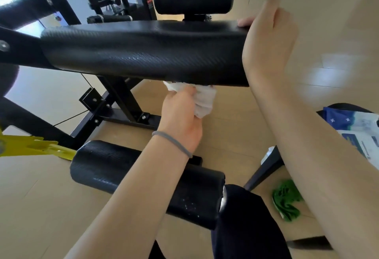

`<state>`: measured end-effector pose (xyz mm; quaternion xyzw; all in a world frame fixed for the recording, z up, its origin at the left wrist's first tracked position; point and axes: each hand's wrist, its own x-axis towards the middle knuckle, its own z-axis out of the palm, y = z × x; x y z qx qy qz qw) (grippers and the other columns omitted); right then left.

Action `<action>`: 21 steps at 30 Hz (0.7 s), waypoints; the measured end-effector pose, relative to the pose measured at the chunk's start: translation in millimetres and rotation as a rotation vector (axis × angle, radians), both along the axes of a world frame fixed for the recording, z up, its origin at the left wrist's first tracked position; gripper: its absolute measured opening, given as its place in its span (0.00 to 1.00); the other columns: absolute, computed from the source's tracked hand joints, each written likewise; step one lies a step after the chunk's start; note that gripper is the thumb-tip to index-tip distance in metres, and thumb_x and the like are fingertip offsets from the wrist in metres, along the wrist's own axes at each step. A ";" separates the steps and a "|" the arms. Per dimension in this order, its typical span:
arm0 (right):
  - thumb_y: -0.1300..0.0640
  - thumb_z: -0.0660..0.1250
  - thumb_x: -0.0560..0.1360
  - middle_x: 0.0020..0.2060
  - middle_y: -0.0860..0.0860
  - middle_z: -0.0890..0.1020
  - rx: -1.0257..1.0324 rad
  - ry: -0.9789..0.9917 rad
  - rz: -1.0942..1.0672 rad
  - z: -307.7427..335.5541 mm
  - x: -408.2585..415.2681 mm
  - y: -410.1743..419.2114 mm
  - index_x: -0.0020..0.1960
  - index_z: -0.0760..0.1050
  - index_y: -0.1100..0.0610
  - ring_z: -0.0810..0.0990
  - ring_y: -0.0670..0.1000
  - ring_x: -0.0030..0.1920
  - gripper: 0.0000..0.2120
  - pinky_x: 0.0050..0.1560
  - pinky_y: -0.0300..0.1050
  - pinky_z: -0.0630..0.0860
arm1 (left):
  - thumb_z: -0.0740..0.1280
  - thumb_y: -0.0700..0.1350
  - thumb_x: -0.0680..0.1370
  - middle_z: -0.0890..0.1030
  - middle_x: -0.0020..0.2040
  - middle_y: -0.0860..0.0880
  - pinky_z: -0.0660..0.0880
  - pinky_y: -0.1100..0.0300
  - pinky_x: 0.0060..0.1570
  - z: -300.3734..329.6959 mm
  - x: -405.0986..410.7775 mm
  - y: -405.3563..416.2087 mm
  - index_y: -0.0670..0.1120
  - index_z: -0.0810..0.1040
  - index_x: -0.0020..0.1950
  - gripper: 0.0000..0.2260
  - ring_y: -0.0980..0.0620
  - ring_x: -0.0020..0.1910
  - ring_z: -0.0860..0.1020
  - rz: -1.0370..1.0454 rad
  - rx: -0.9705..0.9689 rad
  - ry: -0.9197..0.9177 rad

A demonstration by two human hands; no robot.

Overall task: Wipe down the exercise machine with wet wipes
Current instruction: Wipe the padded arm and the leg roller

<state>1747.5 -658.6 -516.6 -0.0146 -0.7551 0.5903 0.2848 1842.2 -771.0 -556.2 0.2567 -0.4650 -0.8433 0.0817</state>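
Upper roller pad (143, 53): black, textured vinyl over what looks like foam, lying horizontal across the frame; faint damp sheen along its lower front
Wet wipe (203, 99): white, bunched, pressed up against the underside of the upper roller pad near its right end
Left hand (180, 115): fingers curled round the wet wipe, pinching it into a wad; grey hair tie (172, 142) on the wrist
Right hand (266, 47): cupped over the right end of the upper roller pad, fingers wrapped behind it, index finger raised; appears to steady the pad
Lower roller pad (143, 176): same black covering, near the floor, partly hidden by the left forearm; pale specks on its right end
Wipes packet (359, 133): blue and white, at the right edge, well apart from the work
Green cloth (287, 199): crumpled on the floor
Handling, wipe: light, limp, wet; likely to fold and slip, best kept bunched in the palm
Handling, pad: soft, gives under pressure and probably rotates on its bar; hold the end cap while rubbing
Step, judged: underside of upper pad in progress, lower pad probably remaining
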 end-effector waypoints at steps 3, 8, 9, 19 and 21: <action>0.52 0.47 0.86 0.40 0.55 0.83 -0.031 0.076 0.062 -17.4 13.3 1.0 0.49 0.82 0.64 0.79 0.41 0.40 0.27 0.42 0.27 0.70 | 0.60 0.35 0.82 0.85 0.51 0.48 0.81 0.58 0.52 -25.3 14.2 -12.0 0.49 0.76 0.59 0.11 0.51 0.51 0.84 -0.042 -0.374 0.111; 0.53 0.50 0.86 0.54 0.49 0.81 -0.112 0.115 0.059 -116.3 67.7 -2.1 0.67 0.73 0.60 0.78 0.44 0.54 0.18 0.58 0.39 0.74 | 0.60 0.37 0.83 0.80 0.47 0.56 0.74 0.66 0.38 -103.6 50.1 -50.6 0.59 0.74 0.61 0.17 0.58 0.41 0.77 -0.460 -1.342 0.217; 0.52 0.50 0.86 0.49 0.47 0.80 -0.098 -0.031 0.095 -144.8 78.0 -3.8 0.65 0.75 0.58 0.78 0.44 0.48 0.18 0.51 0.32 0.73 | 0.61 0.36 0.81 0.80 0.53 0.57 0.75 0.65 0.43 -120.6 57.7 -55.9 0.60 0.74 0.65 0.21 0.59 0.45 0.78 -0.569 -1.473 0.196; 0.39 0.46 0.84 0.44 0.48 0.84 0.145 -0.998 0.661 -253.7 100.7 -10.8 0.48 0.85 0.54 0.79 0.46 0.47 0.32 0.46 0.45 0.70 | 0.49 0.62 0.83 0.63 0.79 0.54 0.55 0.55 0.78 -175.8 109.2 -50.7 0.48 0.61 0.80 0.29 0.57 0.79 0.57 -0.935 -1.901 0.211; 0.38 0.46 0.84 0.40 0.47 0.84 0.028 -1.009 0.605 -260.6 100.4 -10.3 0.45 0.86 0.54 0.80 0.46 0.45 0.33 0.44 0.43 0.71 | 0.47 0.60 0.84 0.64 0.78 0.53 0.54 0.55 0.79 -177.1 105.2 -59.1 0.48 0.61 0.80 0.28 0.57 0.79 0.58 -0.965 -1.973 0.216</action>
